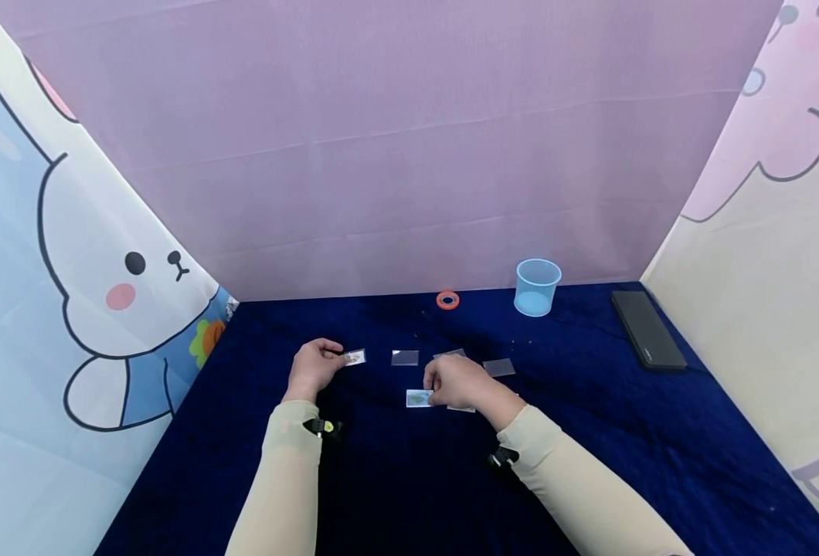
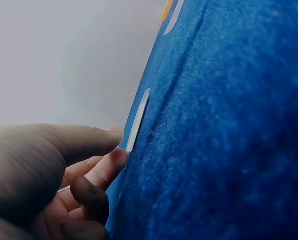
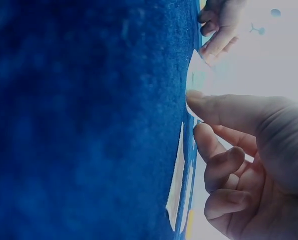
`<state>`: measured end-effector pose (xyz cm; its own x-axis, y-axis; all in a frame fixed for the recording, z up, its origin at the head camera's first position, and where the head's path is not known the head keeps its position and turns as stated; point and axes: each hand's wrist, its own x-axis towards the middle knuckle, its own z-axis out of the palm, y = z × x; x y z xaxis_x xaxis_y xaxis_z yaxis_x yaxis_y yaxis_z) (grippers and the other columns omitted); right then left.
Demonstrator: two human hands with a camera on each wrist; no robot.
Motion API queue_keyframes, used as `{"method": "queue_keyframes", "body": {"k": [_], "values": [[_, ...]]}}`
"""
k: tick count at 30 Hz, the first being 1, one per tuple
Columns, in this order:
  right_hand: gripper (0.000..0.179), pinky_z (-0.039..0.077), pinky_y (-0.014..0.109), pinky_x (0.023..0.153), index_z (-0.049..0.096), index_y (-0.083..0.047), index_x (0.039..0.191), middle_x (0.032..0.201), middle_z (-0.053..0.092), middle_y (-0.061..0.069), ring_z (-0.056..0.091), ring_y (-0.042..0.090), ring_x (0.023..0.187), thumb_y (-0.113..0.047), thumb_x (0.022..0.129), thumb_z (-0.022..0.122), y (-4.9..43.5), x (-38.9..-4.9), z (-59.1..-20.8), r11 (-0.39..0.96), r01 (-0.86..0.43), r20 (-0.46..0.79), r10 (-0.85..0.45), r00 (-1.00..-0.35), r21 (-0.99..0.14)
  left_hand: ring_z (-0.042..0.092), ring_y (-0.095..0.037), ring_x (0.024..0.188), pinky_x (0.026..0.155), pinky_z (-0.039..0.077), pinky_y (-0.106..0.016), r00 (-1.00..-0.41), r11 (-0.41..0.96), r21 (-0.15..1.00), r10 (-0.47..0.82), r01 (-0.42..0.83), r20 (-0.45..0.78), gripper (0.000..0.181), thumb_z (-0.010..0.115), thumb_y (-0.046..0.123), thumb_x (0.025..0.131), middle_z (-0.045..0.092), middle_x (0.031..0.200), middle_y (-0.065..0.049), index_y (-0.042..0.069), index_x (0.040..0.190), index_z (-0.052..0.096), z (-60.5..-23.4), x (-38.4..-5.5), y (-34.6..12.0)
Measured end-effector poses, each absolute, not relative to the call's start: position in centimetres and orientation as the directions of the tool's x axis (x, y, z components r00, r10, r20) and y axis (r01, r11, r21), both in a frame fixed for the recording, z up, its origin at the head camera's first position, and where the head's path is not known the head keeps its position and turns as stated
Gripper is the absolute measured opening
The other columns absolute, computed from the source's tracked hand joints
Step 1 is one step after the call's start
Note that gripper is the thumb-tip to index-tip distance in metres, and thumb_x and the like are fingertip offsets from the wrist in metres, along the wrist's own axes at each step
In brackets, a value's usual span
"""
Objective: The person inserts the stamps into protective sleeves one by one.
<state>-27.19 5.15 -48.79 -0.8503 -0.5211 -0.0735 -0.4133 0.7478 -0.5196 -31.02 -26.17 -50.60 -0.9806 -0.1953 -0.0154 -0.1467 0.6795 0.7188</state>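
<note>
Two pinches on my feed: left fingers (image 2: 111, 165) grip a white card (image 1: 356, 357) at their right, right fingers (image 3: 208, 140) grip a blue card (image 1: 417, 398) at their left; a clear slip (image 1: 499, 367) and a cup (image 1: 536, 301) sit beyond the right fingers.

Blu pic card (image 1: 417, 398), wht card (image 1: 356, 357) L

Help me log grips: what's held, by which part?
Right hand: a picture card, by its right end. Left hand: another card, by its left end.
</note>
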Motion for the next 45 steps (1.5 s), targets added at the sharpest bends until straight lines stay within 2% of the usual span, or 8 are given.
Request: {"method": "queue_keyframes", "body": {"k": [6, 10, 14, 19, 23, 33, 39, 45], "values": [[0.019, 0.053, 0.041, 0.081, 0.069, -0.028, 0.079, 0.081, 0.062, -0.013, 0.058, 0.009, 0.069, -0.025, 0.094, 0.081, 5.7, -27.2, -48.7, 0.746, -0.413, -0.051, -0.511, -0.858, -0.523, 0.068, -0.023, 0.085, 0.081, 0.053, -0.045, -0.985, 0.682, 0.720, -0.171, -0.129, -0.015, 0.021, 0.079, 0.028, 0.096, 0.074, 0.096, -0.003, 0.014, 0.111, 0.076, -50.2, -31.2, -25.8], [0.018, 0.053, 0.036, 0.072, 0.070, -0.027, 0.080, 0.081, 0.063, -0.011, 0.060, 0.010, 0.067, -0.025, 0.095, 0.080, 6.2, -27.3, -48.6, 0.724, -0.392, -0.063, -0.513, -0.856, -0.568, 0.068, -0.023, 0.085, 0.079, 0.053, -0.044, -0.989, 0.696, 0.710, -0.145, -0.104, -0.003, 0.020, 0.078, 0.029, 0.097, 0.073, 0.095, -0.002, 0.016, 0.112, 0.076, -49.8, -31.1, -25.3], [0.016, 0.053, 0.035, 0.070, 0.072, -0.024, 0.082, 0.078, 0.065, -0.010, 0.062, 0.011, 0.066, -0.022, 0.096, 0.080, 7.1, -27.3, -48.4, 0.689, -0.383, -0.040, -0.513, -0.857, -0.615, 0.067, -0.023, 0.083, 0.077, 0.053, -0.044, -0.992, 0.699, 0.712, -0.119, -0.064, 0.028, 0.020, 0.079, 0.027, 0.096, 0.073, 0.092, -0.001, 0.015, 0.111, 0.076, -49.4, -30.9, -24.8], [0.015, 0.053, 0.036, 0.070, 0.072, -0.022, 0.083, 0.081, 0.067, -0.010, 0.061, 0.011, 0.069, -0.019, 0.095, 0.080, 8.5, -27.3, -47.6, 0.650, -0.376, 0.018, -0.487, -0.873, -0.661, 0.067, -0.022, 0.086, 0.083, 0.054, -0.046, -0.994, 0.715, 0.699, -0.053, 0.030, 0.098, 0.021, 0.080, 0.025, 0.095, 0.074, 0.092, 0.002, 0.012, 0.112, 0.076, -49.0, -30.7, -23.7], [0.014, 0.051, 0.036, 0.067, 0.072, -0.022, 0.084, 0.086, 0.068, -0.010, 0.059, 0.013, 0.069, -0.018, 0.094, 0.081, 10.0, -27.5, -46.5, 0.622, -0.381, 0.083, -0.452, -0.888, -0.685, 0.068, -0.023, 0.094, 0.089, 0.053, -0.048, -0.992, 0.738, 0.670, -0.013, 0.073, 0.123, 0.019, 0.081, 0.026, 0.095, 0.074, 0.095, 0.003, 0.015, 0.110, 0.076, -48.9, -30.7, -22.6], [0.006, 0.049, 0.035, 0.056, 0.074, -0.017, 0.091, 0.087, 0.071, -0.001, 0.058, 0.019, 0.060, -0.016, 0.094, 0.080, 13.3, -27.6, -44.0, 0.549, -0.317, 0.170, -0.303, -0.938, -0.773, 0.068, -0.026, 0.105, 0.094, 0.052, -0.049, -0.988, 0.779, 0.611, 0.080, 0.143, 0.129, 0.020, 0.082, 0.026, 0.094, 0.075, 0.104, 0.003, 0.017, 0.111, 0.077, -49.0, -30.2, -19.7], [0.003, 0.047, 0.035, 0.058, 0.075, -0.017, 0.100, 0.096, 0.072, 0.001, 0.055, 0.022, 0.065, -0.018, 0.097, 0.077, 14.7, -26.5, -42.9, 0.546, -0.300, 0.201, -0.235, -0.951, -0.782, 0.065, -0.026, 0.114, 0.099, 0.050, -0.049, -0.984, 0.794, 0.581, 0.153, 0.180, 0.095, 0.027, 0.084, 0.028, 0.091, 0.072, 0.115, 0.000, 0.019, 0.116, 0.076, -49.7, -29.6, -18.7], [0.006, 0.046, 0.034, 0.059, 0.079, -0.018, 0.104, 0.095, 0.072, 0.002, 0.056, 0.023, 0.068, -0.020, 0.098, 0.077, 15.7, -25.3, -41.9, 0.532, -0.325, 0.265, -0.188, -0.946, -0.782, 0.063, -0.026, 0.117, 0.103, 0.050, -0.047, -0.978, 0.806, 0.558, 0.197, 0.200, 0.065, 0.033, 0.085, 0.030, 0.091, 0.064, 0.122, -0.003, 0.019, 0.121, 0.074, -50.4, -29.0, -18.1]]}}
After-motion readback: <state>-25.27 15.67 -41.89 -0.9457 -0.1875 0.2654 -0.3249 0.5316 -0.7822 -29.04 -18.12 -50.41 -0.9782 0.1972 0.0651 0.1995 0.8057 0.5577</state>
